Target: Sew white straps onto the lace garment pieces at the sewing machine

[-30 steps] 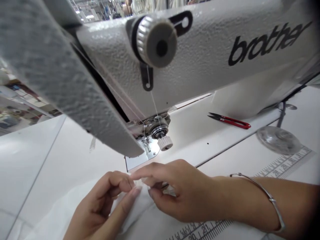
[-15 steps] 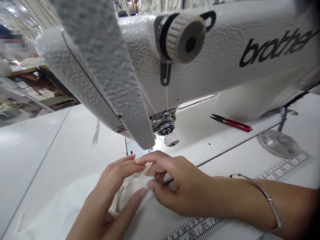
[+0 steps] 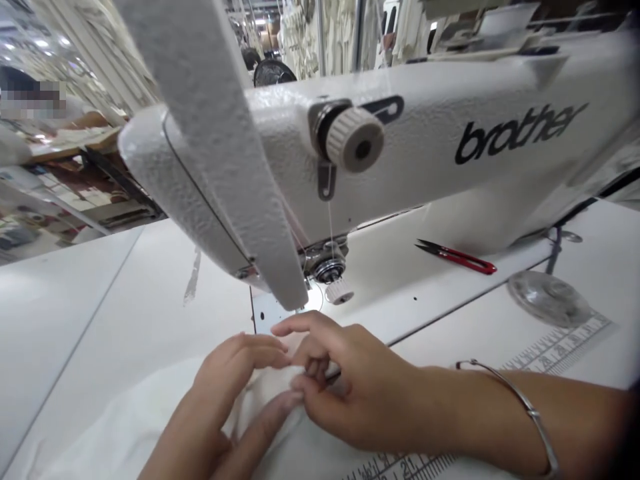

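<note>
A piece of thin white fabric spreads over the lower left of the table, and its edge runs up between my hands. My left hand has its thumb and fingers around that edge, gripping it. From the right, my right hand pinches the same edge between thumb and fingers, its index finger stretched out over the top. Fingertips of both hands nearly meet, just in front of the needle area of the white sewing machine. The presser foot is mostly hidden behind the machine's arm guard.
Red thread snips lie on the machine bed at the right. A clear round plastic piece sits near a printed ruler scale on the table. Garments hang in the background, where a person is partly visible at far left.
The view has tilted up, showing more of the room behind the machine. Both hands keep hold of the fabric, with the left fingertips now slightly lower beneath the right index finger.
</note>
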The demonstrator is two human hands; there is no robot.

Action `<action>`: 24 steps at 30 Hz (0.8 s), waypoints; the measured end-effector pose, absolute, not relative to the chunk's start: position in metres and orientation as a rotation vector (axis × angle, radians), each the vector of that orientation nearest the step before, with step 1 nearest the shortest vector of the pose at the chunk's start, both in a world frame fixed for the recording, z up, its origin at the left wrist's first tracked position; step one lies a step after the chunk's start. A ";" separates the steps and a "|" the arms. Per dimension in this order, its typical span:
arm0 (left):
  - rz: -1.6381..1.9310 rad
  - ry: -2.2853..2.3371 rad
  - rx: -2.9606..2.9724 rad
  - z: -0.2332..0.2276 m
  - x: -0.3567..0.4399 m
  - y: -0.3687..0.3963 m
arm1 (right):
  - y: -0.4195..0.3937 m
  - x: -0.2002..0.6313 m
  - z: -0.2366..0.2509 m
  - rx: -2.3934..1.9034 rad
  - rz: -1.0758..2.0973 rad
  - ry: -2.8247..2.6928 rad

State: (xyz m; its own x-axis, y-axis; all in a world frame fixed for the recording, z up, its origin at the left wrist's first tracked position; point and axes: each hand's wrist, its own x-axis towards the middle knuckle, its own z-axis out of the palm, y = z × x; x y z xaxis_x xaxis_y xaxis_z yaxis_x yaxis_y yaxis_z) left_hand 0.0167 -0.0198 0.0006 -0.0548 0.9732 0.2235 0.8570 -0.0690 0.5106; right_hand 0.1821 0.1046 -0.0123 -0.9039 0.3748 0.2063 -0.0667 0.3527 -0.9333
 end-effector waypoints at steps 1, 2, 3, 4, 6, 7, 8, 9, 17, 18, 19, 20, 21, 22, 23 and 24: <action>0.801 1.996 1.938 0.000 0.017 -0.020 | 0.105 0.182 -0.012 -0.262 1.580 -2.233; 0.802 2.009 1.876 0.000 0.018 -0.020 | 0.106 0.183 -0.012 -0.251 1.596 -2.224; 0.802 2.030 1.821 0.000 0.019 -0.020 | 0.106 0.183 -0.012 -0.243 1.621 -2.218; 0.804 2.049 1.795 -0.001 0.020 -0.020 | 0.106 0.183 -0.012 -0.248 1.653 -2.216; 0.826 2.104 1.801 0.000 0.021 -0.022 | 0.104 0.184 -0.011 -0.280 1.708 -2.231; 0.853 2.143 1.809 0.001 0.022 -0.022 | 0.104 0.184 -0.011 -0.305 1.721 -2.248; 0.883 2.181 1.811 0.002 0.023 -0.021 | 0.103 0.184 -0.010 -0.329 1.722 -2.266; 0.910 2.205 1.809 0.004 0.024 -0.019 | 0.103 0.184 -0.010 -0.355 1.709 -2.284; 0.593 2.269 1.701 -0.001 0.020 0.027 | 0.119 0.191 -0.007 -0.642 1.326 -2.572; 0.570 2.305 1.698 -0.004 0.018 0.031 | 0.120 0.192 -0.008 -0.593 1.178 -2.673; 0.570 2.334 1.690 -0.008 0.016 0.033 | 0.120 0.193 -0.011 -0.517 1.002 -2.776; 0.606 2.357 1.698 -0.012 0.014 0.034 | 0.120 0.193 -0.015 -0.432 0.825 -2.867; 0.656 2.383 1.740 -0.014 0.013 0.033 | 0.119 0.193 -0.019 -0.349 0.669 -2.930; 0.693 2.414 1.831 -0.015 0.012 0.032 | 0.119 0.193 -0.024 -0.286 0.545 -2.950; 0.705 2.446 1.963 -0.016 0.012 0.030 | 0.118 0.192 -0.029 -0.244 0.451 -2.923; 0.675 2.463 2.124 -0.015 0.013 0.027 | 0.118 0.190 -0.033 -0.206 0.375 -2.859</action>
